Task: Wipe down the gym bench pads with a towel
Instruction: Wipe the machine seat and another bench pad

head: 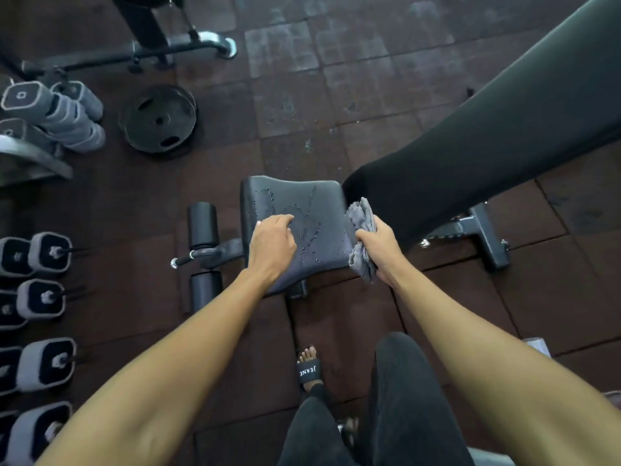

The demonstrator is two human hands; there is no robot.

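A black seat pad [302,203] of the gym bench lies in the middle, with droplets and wet streaks on its surface. The long black back pad [497,136] slopes up to the upper right. My left hand [272,245] rests on the seat pad's left part, fingers loosely bent. My right hand [381,250] grips a bunched grey towel [362,230] at the seat pad's right edge, where it meets the back pad.
Two black foam leg rollers [201,223] stick out left of the seat. Several dumbbells [47,297] line the left side, and a weight plate [159,117] lies on the floor at the upper left. The bench's foot bar [487,237] is on the right. My sandalled foot [309,368] stands below.
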